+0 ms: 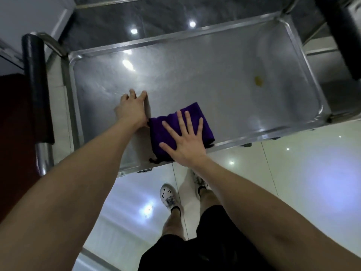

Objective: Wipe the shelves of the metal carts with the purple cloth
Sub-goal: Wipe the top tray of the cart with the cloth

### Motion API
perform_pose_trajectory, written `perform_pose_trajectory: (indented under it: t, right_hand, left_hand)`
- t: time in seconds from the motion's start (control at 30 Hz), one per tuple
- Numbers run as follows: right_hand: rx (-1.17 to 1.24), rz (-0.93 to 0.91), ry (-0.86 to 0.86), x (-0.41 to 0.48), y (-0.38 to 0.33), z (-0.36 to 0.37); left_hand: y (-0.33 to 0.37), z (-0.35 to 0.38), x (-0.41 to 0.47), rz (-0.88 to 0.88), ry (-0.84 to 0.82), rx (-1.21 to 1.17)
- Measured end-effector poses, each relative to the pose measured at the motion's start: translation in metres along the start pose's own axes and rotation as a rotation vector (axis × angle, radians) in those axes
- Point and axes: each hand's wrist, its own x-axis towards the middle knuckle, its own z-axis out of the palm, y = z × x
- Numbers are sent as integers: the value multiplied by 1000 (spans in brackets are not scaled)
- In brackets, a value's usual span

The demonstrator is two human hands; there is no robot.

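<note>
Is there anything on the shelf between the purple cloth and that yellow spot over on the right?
Nothing visible. The right hand presses the cloth flat, and only bare shelf lies between it and the yellow spot. The left hand rests on the shelf on the cloth's other side.

My right grip covers much of the purple cloth. The yellowish spot is too blurred to identify. The neighbouring cart runs off-frame.

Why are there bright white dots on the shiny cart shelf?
In the head view, those are lights mirrored in the metal shelf and the glossy floor; the wide lens bends the shelf's edges, and the yellow spot looks smeared.
</note>
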Motion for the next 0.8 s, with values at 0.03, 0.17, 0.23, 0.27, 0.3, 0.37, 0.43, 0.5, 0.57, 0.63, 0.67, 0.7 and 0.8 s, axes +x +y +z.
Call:
perform_pose_trajectory:
  t: [0.03,0.17,0.23,0.27,0.3,0.37,0.43,0.5,0.57,0.63,0.67,0.7,0.8]
  right_hand:
    - [3,-9,-16,-2,6,-2]
    - [11,42,-4,-17,49,-6]
    - [19,94,-31,-18,80,-14]
    - [20,114,-49,-14,96,-20]
    - [17,128,-61,-9,111,-25]
    - [6,144,-66,9,138,-34]
    - [7,150,-58,38,158,-43]
    - [24,170,-44,75,174,-54]
    - [27,185,-36,116,186,-65]
    - [32,203,-28,162,191,-75]
    - [40,215,-19,185,189,-78]
    - [47,225,-9,207,183,-81]
    - [58,219,11,265,143,-84]
  left_hand:
    - [0,0,-1,1,-1,0]
    - [-1,-4,-3,13,-10,-3]
    - [-2,-6,-3,22,-11,-18]
    - [-2,-6,-3,18,-11,-25]
    - [-1,-6,-2,11,-14,-32]
    - [-1,-5,-1,12,-19,-47]
    - [-1,-4,0,14,-17,-56]
    - [-1,-3,0,-8,-19,-79]
    - [1,-3,0,-37,-17,-106]
    - [3,-4,2,-65,-20,-106]
    - [4,-4,3,-80,-25,-98]
    - [5,-4,4,-94,-28,-91]
    - [6,-6,6,-124,-13,-71]
